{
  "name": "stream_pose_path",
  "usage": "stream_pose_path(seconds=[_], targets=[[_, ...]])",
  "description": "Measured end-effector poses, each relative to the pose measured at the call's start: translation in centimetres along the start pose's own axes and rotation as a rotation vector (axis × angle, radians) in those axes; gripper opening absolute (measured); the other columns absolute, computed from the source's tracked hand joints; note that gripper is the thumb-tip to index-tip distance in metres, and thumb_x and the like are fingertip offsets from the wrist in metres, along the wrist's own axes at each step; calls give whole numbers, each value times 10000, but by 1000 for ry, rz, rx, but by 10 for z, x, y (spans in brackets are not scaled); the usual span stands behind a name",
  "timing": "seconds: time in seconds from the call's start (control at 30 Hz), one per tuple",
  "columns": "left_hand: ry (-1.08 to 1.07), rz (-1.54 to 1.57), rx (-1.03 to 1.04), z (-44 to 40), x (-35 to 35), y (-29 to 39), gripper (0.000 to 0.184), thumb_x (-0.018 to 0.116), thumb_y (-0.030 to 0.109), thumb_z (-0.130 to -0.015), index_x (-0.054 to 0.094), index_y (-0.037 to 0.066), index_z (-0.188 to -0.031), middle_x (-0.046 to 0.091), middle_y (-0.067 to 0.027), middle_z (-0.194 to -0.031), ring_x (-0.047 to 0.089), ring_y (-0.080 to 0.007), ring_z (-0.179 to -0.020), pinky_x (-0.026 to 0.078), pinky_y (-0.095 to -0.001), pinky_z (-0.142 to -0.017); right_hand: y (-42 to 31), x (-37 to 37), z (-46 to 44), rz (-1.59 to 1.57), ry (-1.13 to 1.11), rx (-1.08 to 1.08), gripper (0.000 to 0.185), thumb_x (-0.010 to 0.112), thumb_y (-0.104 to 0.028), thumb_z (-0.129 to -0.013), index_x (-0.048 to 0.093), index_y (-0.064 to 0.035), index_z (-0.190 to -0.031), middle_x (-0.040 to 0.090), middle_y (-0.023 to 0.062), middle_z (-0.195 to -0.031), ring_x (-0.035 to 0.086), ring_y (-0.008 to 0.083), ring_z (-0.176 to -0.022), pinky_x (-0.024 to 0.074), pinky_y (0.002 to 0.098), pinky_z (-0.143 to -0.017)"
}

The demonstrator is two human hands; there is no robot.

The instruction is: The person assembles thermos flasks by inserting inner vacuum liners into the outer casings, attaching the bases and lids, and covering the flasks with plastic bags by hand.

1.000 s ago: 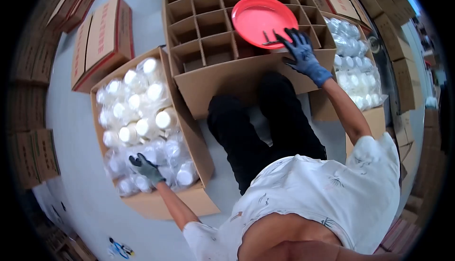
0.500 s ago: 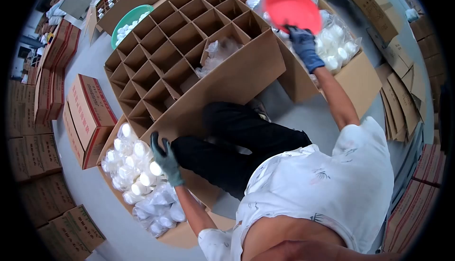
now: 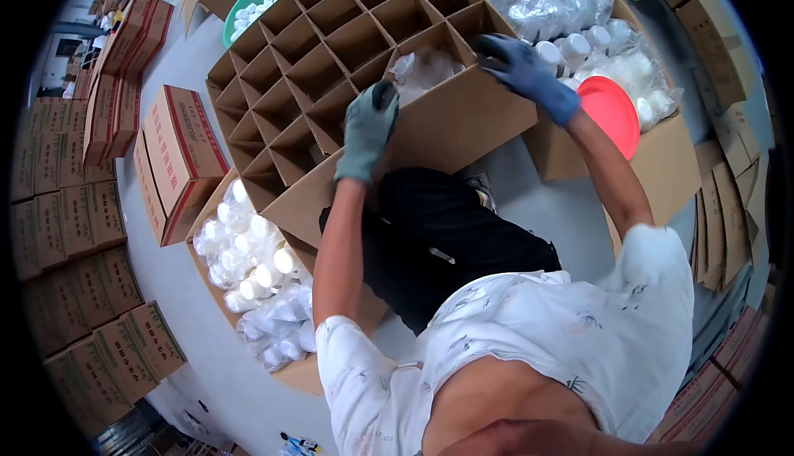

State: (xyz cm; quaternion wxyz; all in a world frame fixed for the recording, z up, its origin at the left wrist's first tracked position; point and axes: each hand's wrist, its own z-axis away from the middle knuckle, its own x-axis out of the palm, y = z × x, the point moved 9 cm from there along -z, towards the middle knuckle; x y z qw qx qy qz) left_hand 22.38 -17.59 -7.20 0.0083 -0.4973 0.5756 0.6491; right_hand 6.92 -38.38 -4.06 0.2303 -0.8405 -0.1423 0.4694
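My left hand [image 3: 368, 132], in a grey-green glove with dark fingertips, is over the near wall of a large divided carton [image 3: 447, 137]. Its fingers are slightly apart, with nothing visible in them. Beside it, crumpled clear plastic [image 3: 423, 74] fills one compartment. My right hand [image 3: 523, 77], in a blue glove, is at the carton's right corner, its fingers extended and holding nothing I can see. Just below that hand, a round red plastic disc [image 3: 610, 115] leans at the edge of the right-hand carton, next to white-capped bottles [image 3: 575, 46] in clear bags.
An open carton of bagged white bottles [image 3: 248, 249] stands at my left. A green basin [image 3: 260, 5] with small white pieces sits behind the divided carton. Printed boxes [image 3: 178, 158] stand on the left, and flattened cardboard [image 3: 719, 208] leans at the right.
The red disc has gone from my right hand down to the right carton's edge. My right hand has moved to the divided carton's corner; my left has risen from the left bottles to its wall.
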Motion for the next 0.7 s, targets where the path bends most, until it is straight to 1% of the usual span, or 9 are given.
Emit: stream_pose_path(seconds=[0.03,0.23,0.37,0.43,0.5,0.53,0.6,0.67,0.7], targets=[[-135,195,-305,-11,21,-22,318,620,298,-861,664,-11,-922,675,-180,-818,669,-324,-760,526,-376,-749,-4,39,-30,-207,-227,101,395,687,-267,-801,617,-16,-1097,645,195,-1005,615,353,-973,485,392,-845],[-557,-61,-592,-37,64,-76,469,647,430,-797,683,-25,-903,680,-225,-899,686,-315,-807,522,-385,-747,123,234,-62,28,-1012,440,484,711,-460,-742,702,-37,-976,685,115,-881,635,275,-826,491,422,-767],[-709,-452,-339,-62,78,-111,567,590,533,-796,684,11,-996,669,-218,-981,645,-370,-962,489,-429,-839,138,252,-8,-177,-1179,706,439,648,-420,-789,711,-51,-1019,684,125,-1003,616,285,-953,453,394,-837],[-686,-305,-350,-59,74,-125,591,574,561,-801,690,18,-1004,671,-211,-1012,639,-367,-985,478,-406,-863,112,261,-9,12,-1252,500,406,639,-378,-812,705,-61,-1056,680,67,-962,589,246,-899,434,391,-866],[-857,-224,-330,-39,103,-160,618,552,574,-814,676,25,-1071,668,-198,-1080,628,-317,-1026,458,-376,-887,83,287,0,-399,-1224,760,335,656,-316,-782,718,-87,-1018,690,97,-999,625,260,-878,452,428,-848],[-584,58,-226,-34,126,-190,611,546,552,-822,640,39,-1140,627,-200,-1172,598,-282,-1054,446,-367,-887,55,290,1,-579,-1177,848,295,658,-279,-767,726,-99,-990,696,110,-992,639,266,-854,459,443,-834],[-677,-118,-418,-24,122,-198,605,545,510,-828,575,60,-1232,579,-195,-1255,559,-283,-1122,428,-355,-920,92,377,8,-374,-1306,669,418,677,-355,-773,687,-134,-1128,666,78,-1120,603,253,-1006,438,453,-898],[-707,30,-78,-44,122,-176,600,537,494,-843,539,102,-1297,563,-186,-1293,524,-273,-1203,392,-333,-997,162,472,0,-66,-1159,533,460,670,-401,-790,663,-172,-1189,627,65,-1209,559,253,-1123,413,455,-954],[-622,-110,109,-46,110,-163,595,529,509,-854,539,120,-1303,557,-188,-1305,507,-258,-1232,370,-333,-1026,91,375,-12,14,-1238,502,427,641,-386,-817,667,-191,-1197,618,85,-1218,522,257,-1183,364,429,-1021]])
